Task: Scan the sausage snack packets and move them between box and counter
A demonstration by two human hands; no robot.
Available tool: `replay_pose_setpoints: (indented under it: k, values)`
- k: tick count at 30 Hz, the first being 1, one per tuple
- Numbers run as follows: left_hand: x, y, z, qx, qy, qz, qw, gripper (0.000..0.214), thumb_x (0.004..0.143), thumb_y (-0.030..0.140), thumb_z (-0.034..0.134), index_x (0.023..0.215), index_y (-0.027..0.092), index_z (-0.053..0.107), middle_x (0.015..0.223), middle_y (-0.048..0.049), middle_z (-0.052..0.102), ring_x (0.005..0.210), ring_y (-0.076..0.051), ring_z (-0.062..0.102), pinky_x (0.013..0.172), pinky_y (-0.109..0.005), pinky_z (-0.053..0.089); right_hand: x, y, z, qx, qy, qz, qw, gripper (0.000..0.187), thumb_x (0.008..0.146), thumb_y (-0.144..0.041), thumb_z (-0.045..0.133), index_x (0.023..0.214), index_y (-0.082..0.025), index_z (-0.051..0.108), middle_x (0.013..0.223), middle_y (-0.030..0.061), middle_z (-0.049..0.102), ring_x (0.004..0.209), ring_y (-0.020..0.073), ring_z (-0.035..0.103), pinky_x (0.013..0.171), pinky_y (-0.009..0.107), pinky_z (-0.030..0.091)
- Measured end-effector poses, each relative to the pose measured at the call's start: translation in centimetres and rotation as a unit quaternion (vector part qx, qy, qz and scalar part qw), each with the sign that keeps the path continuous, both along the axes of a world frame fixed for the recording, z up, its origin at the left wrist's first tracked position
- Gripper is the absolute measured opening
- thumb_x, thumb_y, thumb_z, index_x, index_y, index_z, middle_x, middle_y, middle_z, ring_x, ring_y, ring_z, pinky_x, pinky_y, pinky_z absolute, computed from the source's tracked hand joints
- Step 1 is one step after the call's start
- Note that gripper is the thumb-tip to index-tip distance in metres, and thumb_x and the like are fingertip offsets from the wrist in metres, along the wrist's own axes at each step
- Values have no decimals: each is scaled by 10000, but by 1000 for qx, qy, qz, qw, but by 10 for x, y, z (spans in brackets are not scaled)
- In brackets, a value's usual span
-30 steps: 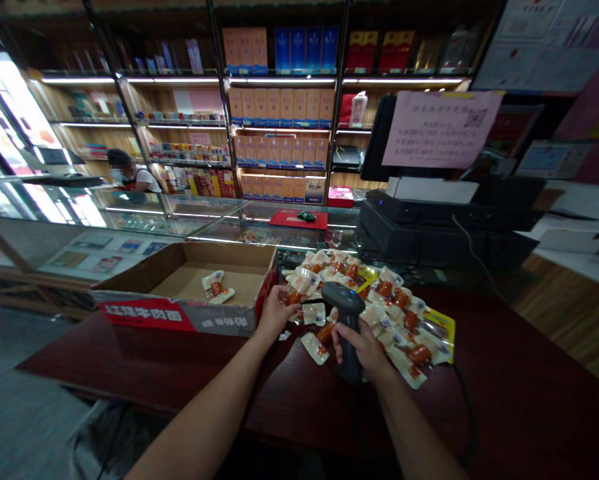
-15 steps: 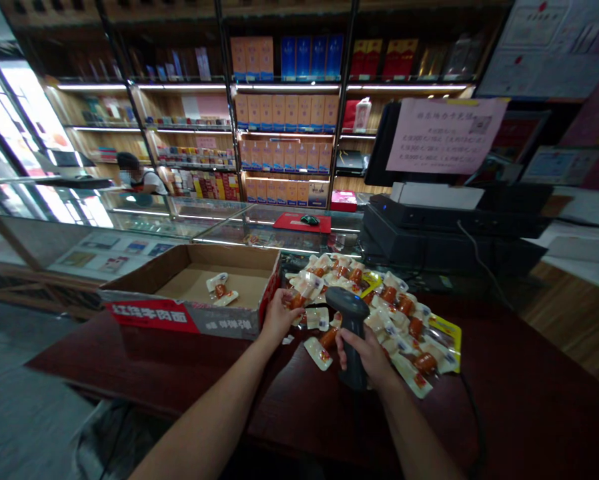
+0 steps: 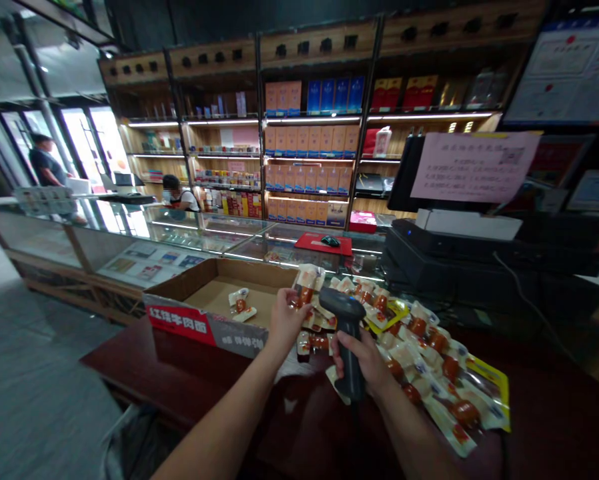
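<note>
My left hand (image 3: 285, 323) pinches a vacuum-packed brown snack (image 3: 306, 293) in a cream and clear packet, held upright beside the carton's right end. Wrapped in my right hand (image 3: 367, 360) is a dark grey barcode scanner (image 3: 349, 340), its head facing left toward that packet, a short gap between them. A heap of similar snack packets (image 3: 437, 340) spreads over the counter behind and right of the scanner. Yellow-edged packets (image 3: 502, 393) lie among them. To the left, an open cardboard carton (image 3: 179, 323) has a few of the same packets (image 3: 240, 305) on its floor.
A glass display counter (image 3: 249, 233) runs behind the dark red table (image 3: 194, 373), with a mouse (image 3: 330, 241) on a red mat. At the right stand a monitor (image 3: 402, 173) with a pink notice and black equipment (image 3: 429, 260). Two people are farther off at left.
My left hand has raised the packet and stood it upright. The scanner has come closer to it, its head turned left. The camera view has swung, shifting the scene right and down.
</note>
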State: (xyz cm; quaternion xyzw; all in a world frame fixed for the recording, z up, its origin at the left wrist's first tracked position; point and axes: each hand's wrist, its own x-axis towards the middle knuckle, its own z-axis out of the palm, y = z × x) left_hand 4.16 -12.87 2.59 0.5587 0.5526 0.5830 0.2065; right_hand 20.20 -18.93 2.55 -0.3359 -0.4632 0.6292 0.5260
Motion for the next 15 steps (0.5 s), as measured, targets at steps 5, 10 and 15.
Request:
replay_pose_setpoints:
  k: [5, 10, 15]
  values:
    - [-63, 16, 29, -5, 58, 79, 995, 392, 669, 227, 652, 1009, 175, 463, 883, -54, 623, 841, -192, 613, 750, -321, 464, -27, 12, 11, 23, -8, 49, 999, 288, 677, -420, 673, 650, -173, 528, 432, -37, 539, 309, 89, 464, 301, 192, 399]
    - [-111, 26, 30, -98, 181, 152, 967, 386, 676, 239, 641, 1026, 165, 495, 883, -91, 653, 835, -230, 629, 716, -314, 453, -54, 17, 12, 31, 2, 70, 997, 301, 660, -373, 693, 824, -177, 533, 477, -54, 564, 312, 93, 471, 293, 197, 420]
    - [-120, 26, 17, -105, 234, 178, 950, 452, 717, 304, 596, 1135, 164, 498, 1059, -139, 636, 966, -251, 606, 781, -324, 441, -72, 21, 9, 45, -8, 98, 994, 275, 665, -369, 681, 780, -166, 534, 496, -46, 578, 317, 84, 473, 289, 186, 420]
